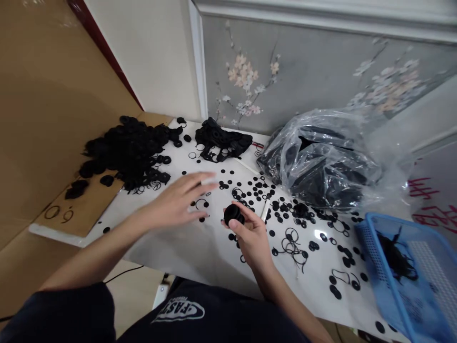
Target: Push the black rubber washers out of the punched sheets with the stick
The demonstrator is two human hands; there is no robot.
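My right hand (252, 236) is shut on a small stack of black rubber discs (234, 215), pinching it between thumb and fingers above the white tabletop (200, 252). My left hand (174, 202) is open with its fingers spread, holding nothing, and lies beside the right hand. Loose black rubber discs and thin O-rings (246, 183) are scattered around both hands. The nearest lie just beyond the left fingertips. A few pieces are hidden under my hands.
A large heap of black rubber pieces (124, 152) and a smaller clump (221, 140) lie at the back left. A clear plastic bag (321, 162) of black pieces stands back right. A blue plastic basket (403, 276) sits at the right edge, with cardboard (78, 205) at left.
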